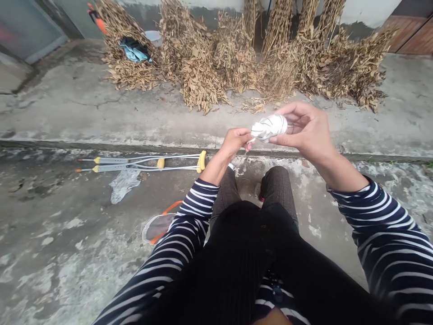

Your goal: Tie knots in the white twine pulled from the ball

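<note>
A white wound bundle of flat strip (269,127), marked with thin dark lines, is held up in front of my body. My right hand (306,128) grips its right side, with the thumb below and the fingers curved over the end. At the bundle's left end, my left hand (236,141) is closed, thumb and forefinger pinching a loose white end of the strip. Both hands are above the concrete, near the step edge and over my knees.
Dried plant bundles (203,67) lean along the wall. A pair of crutches (145,162) lies left of my legs, near a clear plastic bag (124,185) and an orange-handled bag (157,227). A concrete step (162,122) crosses ahead.
</note>
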`<state>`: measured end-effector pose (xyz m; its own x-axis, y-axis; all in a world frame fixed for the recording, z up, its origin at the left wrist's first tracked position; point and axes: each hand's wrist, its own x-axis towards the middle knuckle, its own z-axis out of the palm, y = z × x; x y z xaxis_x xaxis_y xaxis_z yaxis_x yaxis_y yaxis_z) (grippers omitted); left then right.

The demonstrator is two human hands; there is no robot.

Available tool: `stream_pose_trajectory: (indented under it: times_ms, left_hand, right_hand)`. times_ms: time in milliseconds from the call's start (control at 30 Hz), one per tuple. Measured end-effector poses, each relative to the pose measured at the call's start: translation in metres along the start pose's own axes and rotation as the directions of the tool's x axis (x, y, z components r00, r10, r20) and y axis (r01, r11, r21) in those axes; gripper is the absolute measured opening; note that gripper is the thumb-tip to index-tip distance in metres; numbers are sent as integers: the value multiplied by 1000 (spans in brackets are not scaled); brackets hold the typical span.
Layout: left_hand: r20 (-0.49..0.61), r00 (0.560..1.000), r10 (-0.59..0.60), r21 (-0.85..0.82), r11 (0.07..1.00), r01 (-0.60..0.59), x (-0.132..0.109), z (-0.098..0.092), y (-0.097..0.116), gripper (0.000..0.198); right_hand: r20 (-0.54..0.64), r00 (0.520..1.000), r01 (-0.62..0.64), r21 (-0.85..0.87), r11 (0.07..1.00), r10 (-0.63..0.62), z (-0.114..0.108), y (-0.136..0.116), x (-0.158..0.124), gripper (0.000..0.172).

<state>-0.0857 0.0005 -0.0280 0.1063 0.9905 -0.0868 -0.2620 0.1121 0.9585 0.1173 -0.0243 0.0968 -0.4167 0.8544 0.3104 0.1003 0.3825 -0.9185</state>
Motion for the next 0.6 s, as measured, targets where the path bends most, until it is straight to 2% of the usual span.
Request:
stream_pose_trajectory:
  times_ms: [67, 100, 167, 200, 233, 267, 333, 433, 600]
  left_hand:
    - [203, 975, -88, -9, 996, 91, -5, 10, -6, 32]
    - [329, 933, -146, -11, 987, 158, -10, 17, -9, 36]
    - [549, 804, -230, -10, 960, 281, -21, 30, -11, 49]
    - [619, 749, -236, -22, 948, 317, -27, 36, -10, 54]
    - [658, 721, -220, -47, 943, 330, -32, 40, -8, 57]
    - [671, 716, -193, -77, 942, 326, -37, 42, -6, 59]
    - [647, 747, -152, -119, 948, 296, -45, 42, -1, 58]
    - [598, 787, -150, -125, 953, 277, -53, 34, 0, 56]
    - [536, 824, -185, -142, 942, 304, -56, 22, -24, 59]
  right_hand:
    - [-15, 1000, 12, -18, 1000, -12, 0, 0, 6, 54]
    - [-25, 1000, 17, -31, 999, -17, -1, 2, 11, 54]
    - [-44, 999, 20, -53, 998, -22, -4, 13, 20, 55]
    - [-50, 999, 13, -55, 998, -16, -7, 21, 24, 56]
    - [-53, 999, 1, -48, 999, -4, -10, 29, 26, 56]
    - [-54, 998, -14, -33, 999, 12, -12, 38, 27, 55]
    - [-66, 997, -40, 3, 999, 40, -16, 53, 23, 54]
    - [-121, 991, -47, 54, 997, 54, -17, 69, 11, 54]
    - [-152, 983, -74, 195, 978, 104, -11, 79, 0, 55]
